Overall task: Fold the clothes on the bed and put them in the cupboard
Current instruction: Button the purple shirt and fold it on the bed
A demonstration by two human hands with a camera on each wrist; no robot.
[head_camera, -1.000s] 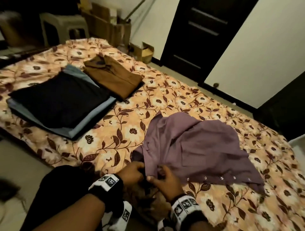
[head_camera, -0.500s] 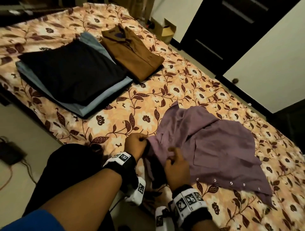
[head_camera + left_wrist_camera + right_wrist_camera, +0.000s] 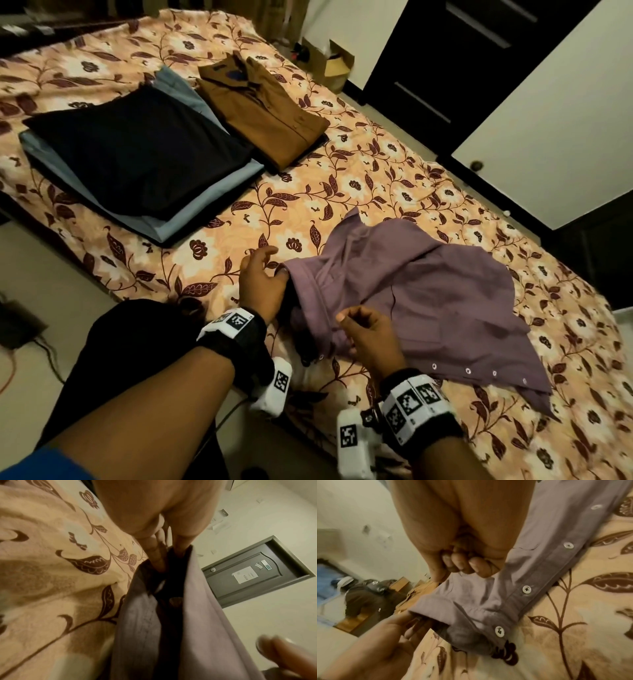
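You are straightening the purple shirt [image 3: 428,291] on the bed [image 3: 308,202], your left hand [image 3: 262,287] pinching its sleeve cuff and your right hand [image 3: 368,337] gripping the cloth near the buttons, so next spread it flat before folding, I judge.

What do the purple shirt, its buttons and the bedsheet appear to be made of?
Purple shirt: thin matte woven cloth, likely cotton; it creases softly. Buttons: glossy pale discs, probably plastic, possibly shell. Bedsheet: soft, slightly fuzzy printed fabric with floral pattern; fibre unclear.
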